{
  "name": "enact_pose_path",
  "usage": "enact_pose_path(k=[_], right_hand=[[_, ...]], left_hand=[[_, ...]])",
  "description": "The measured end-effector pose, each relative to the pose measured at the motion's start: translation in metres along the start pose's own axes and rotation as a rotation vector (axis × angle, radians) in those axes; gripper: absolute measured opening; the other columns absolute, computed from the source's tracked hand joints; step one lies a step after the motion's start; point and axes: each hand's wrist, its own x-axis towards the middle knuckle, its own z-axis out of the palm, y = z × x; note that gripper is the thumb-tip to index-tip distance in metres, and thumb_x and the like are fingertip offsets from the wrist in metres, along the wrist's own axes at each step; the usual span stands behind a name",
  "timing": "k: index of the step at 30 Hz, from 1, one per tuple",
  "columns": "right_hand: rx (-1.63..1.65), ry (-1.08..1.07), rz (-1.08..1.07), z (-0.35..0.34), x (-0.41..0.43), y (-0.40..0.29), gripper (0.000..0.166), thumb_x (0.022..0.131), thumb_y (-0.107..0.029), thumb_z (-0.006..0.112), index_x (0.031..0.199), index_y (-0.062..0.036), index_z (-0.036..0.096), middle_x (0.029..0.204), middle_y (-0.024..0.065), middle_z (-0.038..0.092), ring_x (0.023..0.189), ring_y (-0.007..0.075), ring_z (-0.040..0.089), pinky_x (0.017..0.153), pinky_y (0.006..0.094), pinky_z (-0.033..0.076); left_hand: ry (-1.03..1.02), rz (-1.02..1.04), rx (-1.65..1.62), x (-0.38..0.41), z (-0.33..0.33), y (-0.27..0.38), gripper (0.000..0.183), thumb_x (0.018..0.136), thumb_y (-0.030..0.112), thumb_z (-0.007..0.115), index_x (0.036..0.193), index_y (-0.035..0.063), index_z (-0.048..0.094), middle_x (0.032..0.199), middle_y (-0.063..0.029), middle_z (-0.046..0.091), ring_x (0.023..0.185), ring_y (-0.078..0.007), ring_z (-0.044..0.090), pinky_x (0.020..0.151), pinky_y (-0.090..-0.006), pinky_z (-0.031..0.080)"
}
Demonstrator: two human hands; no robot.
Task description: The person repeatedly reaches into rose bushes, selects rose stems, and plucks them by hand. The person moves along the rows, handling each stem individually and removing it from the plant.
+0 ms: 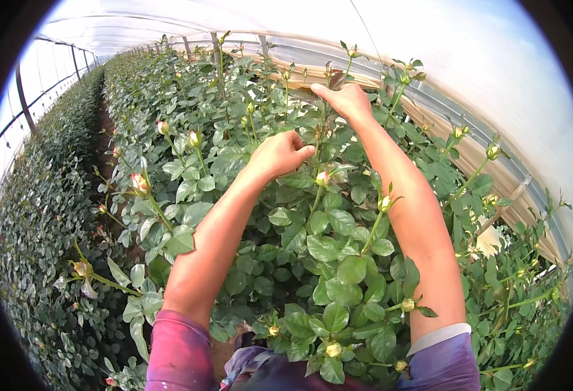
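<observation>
Rose bushes with budded stems fill the space before me. My left hand point(280, 154) reaches into the middle of them, fingers curled and thumb pointing right, beside an upright rose stem point(318, 141); whether it grips anything is not clear. Higher and to the right, my right hand point(346, 101) is at the upper part of that stem, near a reddish shoot tip point(334, 78); its thumb points left and the other fingers are partly hidden. Below the hands stands a pink and cream rosebud point(322, 178), with a pale green bud point(384, 204) right of it.
Another dense row of roses point(47, 195) runs along the left, beyond a narrow dirt path point(104, 146). Plastic greenhouse sheeting point(492, 78) and a metal rail point(462, 122) curve past on the right. Wooden posts point(216, 58) stand behind the bushes. Budded stems rise close around both forearms.
</observation>
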Motion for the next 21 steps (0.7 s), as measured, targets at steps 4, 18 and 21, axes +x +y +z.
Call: enact_pose_path(k=[4,18,21], right_hand=[[-0.053,0.030,0.044,0.015,0.011,-0.023,0.065,0.080,-0.059,0.079,0.111,-0.0022,0.078,0.115,0.0209,0.077,0.109,0.0355,0.074,0.093,0.0465,0.057],[-0.114,0.082,0.282,0.014,0.060,-0.018,0.070,0.082,-0.064,0.069,0.117,-0.0040,0.077,0.123,0.0206,0.075,0.115,0.0362,0.072,0.097,0.0468,0.056],[-0.126,0.060,0.318,0.014,0.065,0.000,0.055,0.082,-0.047,0.068,0.114,-0.0034,0.078,0.123,0.0198,0.075,0.115,0.0360,0.072,0.097,0.0460,0.056]], left_hand=[[0.544,0.022,-0.013,0.084,-0.030,-0.045,0.038,0.100,0.024,0.064,0.128,-0.0019,0.066,0.116,-0.0204,0.075,0.109,-0.0343,0.072,0.096,-0.0427,0.055],[0.031,0.051,-0.125,0.305,-0.027,-0.149,0.039,0.087,-0.003,0.056,0.122,0.0031,0.072,0.110,-0.0130,0.078,0.104,-0.0231,0.073,0.094,-0.0369,0.055],[-0.078,0.205,0.094,0.291,-0.009,-0.130,0.026,0.085,0.004,0.065,0.107,0.0063,0.079,0.102,-0.0167,0.079,0.097,-0.0279,0.075,0.088,-0.0401,0.056]])
